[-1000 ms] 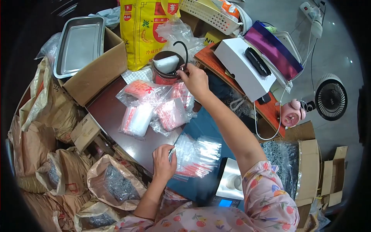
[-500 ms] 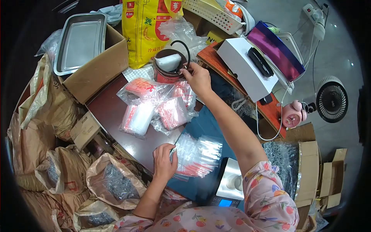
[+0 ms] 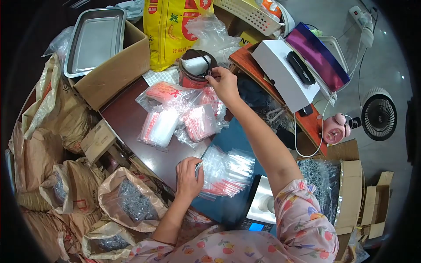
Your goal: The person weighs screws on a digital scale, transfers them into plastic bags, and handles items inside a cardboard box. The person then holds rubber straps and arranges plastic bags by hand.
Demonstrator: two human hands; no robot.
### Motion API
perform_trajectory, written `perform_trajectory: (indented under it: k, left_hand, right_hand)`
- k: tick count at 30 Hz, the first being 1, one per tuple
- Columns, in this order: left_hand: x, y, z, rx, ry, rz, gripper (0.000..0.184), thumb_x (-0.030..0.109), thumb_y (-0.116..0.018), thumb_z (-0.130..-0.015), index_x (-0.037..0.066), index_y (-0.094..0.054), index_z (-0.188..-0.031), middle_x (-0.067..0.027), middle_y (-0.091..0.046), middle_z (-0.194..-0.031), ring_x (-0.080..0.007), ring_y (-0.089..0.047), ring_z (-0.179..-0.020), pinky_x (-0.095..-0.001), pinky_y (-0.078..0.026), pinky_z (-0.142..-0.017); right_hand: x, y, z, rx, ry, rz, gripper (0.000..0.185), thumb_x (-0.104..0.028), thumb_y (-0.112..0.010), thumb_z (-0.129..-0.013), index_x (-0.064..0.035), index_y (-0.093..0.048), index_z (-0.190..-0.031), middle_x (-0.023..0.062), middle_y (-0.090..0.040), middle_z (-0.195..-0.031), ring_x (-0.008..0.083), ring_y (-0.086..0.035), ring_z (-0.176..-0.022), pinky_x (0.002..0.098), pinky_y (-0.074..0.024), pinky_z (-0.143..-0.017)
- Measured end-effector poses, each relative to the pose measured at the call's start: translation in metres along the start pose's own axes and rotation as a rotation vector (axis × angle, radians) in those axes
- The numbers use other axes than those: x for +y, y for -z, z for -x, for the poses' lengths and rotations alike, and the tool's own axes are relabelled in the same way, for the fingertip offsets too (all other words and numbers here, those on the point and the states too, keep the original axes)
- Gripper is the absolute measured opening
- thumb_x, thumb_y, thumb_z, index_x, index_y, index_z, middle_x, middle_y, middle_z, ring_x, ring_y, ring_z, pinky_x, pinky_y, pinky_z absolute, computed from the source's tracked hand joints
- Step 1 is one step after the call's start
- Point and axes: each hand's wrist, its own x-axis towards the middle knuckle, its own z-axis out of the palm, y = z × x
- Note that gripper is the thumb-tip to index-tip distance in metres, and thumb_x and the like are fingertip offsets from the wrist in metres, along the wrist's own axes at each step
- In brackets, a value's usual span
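My right hand [image 3: 223,83] reaches to the rim of a dark red, round canister [image 3: 193,82]. Its thumb and fingers are pinched on a black curved handle [image 3: 205,58] at the canister's near right side. A white plastic-wrapped item [image 3: 196,65] sits inside. My left hand [image 3: 189,178] rests with curled fingers at the left edge of a fanned pile of clear zip bags with red edges [image 3: 226,173]; whatever lies under its fingers is hidden. Beyond the pile lie bundled packs of zip bags [image 3: 199,122] in clear wrapping.
A digital scale [image 3: 262,206] stands at the near right. An open carton [image 3: 114,70] with a metal tray [image 3: 97,41] and a yellow bag [image 3: 173,35] are at the back. Paper sacks [image 3: 127,204] line the left; a white box [image 3: 280,72] and fan [image 3: 379,115] are right.
The black handle, which arched above the canister, has dropped down to its rim. My right hand stays at the canister and my left hand stays beside the bags; the whole view has shifted slightly.
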Motion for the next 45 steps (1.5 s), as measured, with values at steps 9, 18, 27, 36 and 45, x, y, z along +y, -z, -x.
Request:
perform_trajectory:
  k: [9,18,27,36,45]
  left_hand:
    - [0.001,0.000,0.000,-0.010,0.015,0.008,0.022,0.006,-0.060,-0.080,0.004,-0.055,-0.102,-0.0148,-0.055,-0.104,-0.0335,-0.052,-0.100,-0.0417,-0.037,-0.090]
    - [0.000,-0.001,0.000,-0.001,-0.003,-0.007,0.023,0.007,-0.061,-0.080,0.005,-0.056,-0.102,-0.0124,-0.055,-0.104,-0.0313,-0.052,-0.101,-0.0426,-0.036,-0.089]
    - [0.001,0.000,0.000,-0.011,0.013,-0.002,0.023,0.007,-0.060,-0.080,0.005,-0.055,-0.103,-0.0122,-0.056,-0.103,-0.0313,-0.052,-0.101,-0.0427,-0.036,-0.089]
    - [-0.001,0.000,0.000,-0.012,0.010,0.012,0.023,0.008,-0.059,-0.081,0.006,-0.055,-0.103,-0.0125,-0.055,-0.104,-0.0320,-0.052,-0.100,-0.0425,-0.036,-0.089]
    - [0.000,-0.001,-0.001,0.022,0.008,0.021,0.019,0.007,-0.060,-0.081,0.005,-0.056,-0.099,-0.0126,-0.057,-0.100,-0.0310,-0.054,-0.096,-0.0403,-0.038,-0.084]
  right_hand:
    - [0.002,0.000,0.005,0.091,-0.085,-0.129,0.023,-0.014,-0.072,-0.077,-0.0004,-0.065,-0.095,0.0103,-0.068,-0.079,0.0172,-0.066,-0.066,0.0299,-0.0509,-0.061]
    - [0.017,-0.001,-0.008,-0.145,-0.127,-0.283,0.014,-0.009,-0.066,-0.082,0.0006,-0.062,-0.092,0.0080,-0.065,-0.073,0.0111,-0.059,-0.053,0.0275,-0.0448,-0.048]
    - [0.034,-0.003,-0.007,-0.300,-0.110,-0.321,0.014,-0.005,-0.059,-0.089,-0.0034,-0.057,-0.103,0.0013,-0.060,-0.083,0.0059,-0.052,-0.057,0.0223,-0.0437,-0.047]
    - [0.031,0.000,-0.007,-0.170,0.095,0.107,0.034,-0.020,-0.067,-0.080,0.0011,-0.058,-0.105,0.0174,-0.060,-0.102,0.0340,-0.060,-0.094,0.0381,-0.0477,-0.082]
    - [0.019,0.000,-0.007,-0.173,0.031,0.062,0.032,-0.021,-0.071,-0.077,-0.0001,-0.063,-0.100,0.0161,-0.059,-0.103,0.0302,-0.060,-0.094,0.0354,-0.0479,-0.084]
